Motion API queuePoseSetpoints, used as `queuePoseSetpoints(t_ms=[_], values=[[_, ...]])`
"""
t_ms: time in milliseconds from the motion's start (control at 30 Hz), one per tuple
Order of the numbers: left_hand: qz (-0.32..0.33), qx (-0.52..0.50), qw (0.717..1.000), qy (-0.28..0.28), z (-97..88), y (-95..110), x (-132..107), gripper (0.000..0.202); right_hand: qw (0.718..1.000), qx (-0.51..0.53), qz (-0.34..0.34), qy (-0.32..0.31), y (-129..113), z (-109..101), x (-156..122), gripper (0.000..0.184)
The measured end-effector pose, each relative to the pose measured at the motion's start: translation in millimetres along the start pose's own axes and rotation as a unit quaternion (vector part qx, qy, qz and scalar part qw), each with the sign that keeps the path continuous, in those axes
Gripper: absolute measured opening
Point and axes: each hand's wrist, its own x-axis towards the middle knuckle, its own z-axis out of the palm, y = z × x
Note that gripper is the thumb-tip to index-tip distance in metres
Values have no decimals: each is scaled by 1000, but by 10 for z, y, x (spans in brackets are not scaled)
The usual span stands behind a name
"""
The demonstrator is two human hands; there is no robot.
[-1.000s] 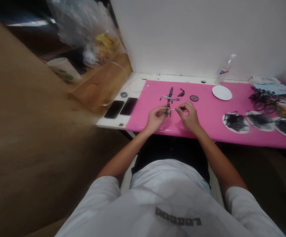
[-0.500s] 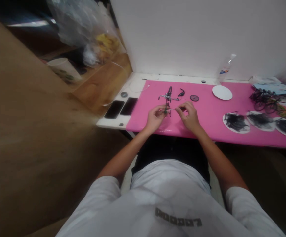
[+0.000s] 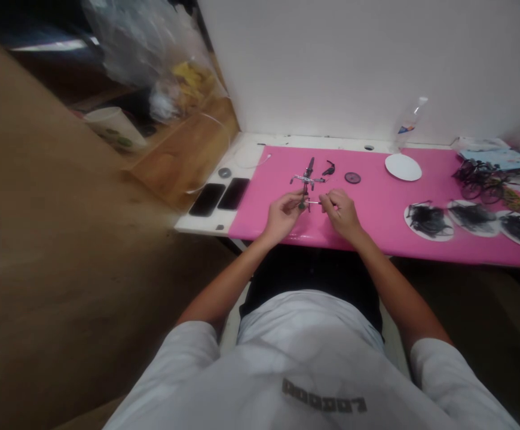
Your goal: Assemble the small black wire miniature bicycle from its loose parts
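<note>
My left hand [image 3: 281, 216] is closed on the lower end of a small dark metal model frame [image 3: 306, 178] that stands up from the pink mat [image 3: 376, 203]. My right hand [image 3: 341, 211] is pinched on a thin silver tool [image 3: 314, 203] whose tip points left at the frame's lower end. Both hands rest near the mat's front edge. Just behind them lie a small black curved part [image 3: 329, 169] and a dark round disc [image 3: 352, 177].
Two black phones [image 3: 219, 196] lie on the white desk left of the mat. An empty white plate [image 3: 403, 167] and three plates of black parts [image 3: 475, 221] sit to the right. A plastic bottle [image 3: 407, 125] stands by the wall. A wooden panel rises at left.
My right hand has slid slightly left and down, bringing the tool's tip closer to the frame. The left hand has hardly moved.
</note>
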Motion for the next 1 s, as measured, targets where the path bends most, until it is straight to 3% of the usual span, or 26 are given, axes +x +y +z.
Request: queuePoseSetpoints(t_ms=[100, 333, 667, 867, 1000], values=[[5, 1, 1000, 2, 1, -16, -7, 44, 1000, 8, 1, -25, 26, 14, -13, 65], [2, 28, 1000, 15, -24, -1, -10, 47, 995, 74, 17, -71, 49, 34, -53, 39], [43, 61, 997, -5, -32, -26, -49, 40, 998, 27, 28, -53, 44, 37, -30, 55], [58, 80, 995, -6, -49, -56, -55, 37, 991, 87, 31, -95, 17, 14, -40, 44], [65, 94, 993, -11, -54, -69, -56, 36, 990, 106, 24, -85, 49, 42, -45, 41]])
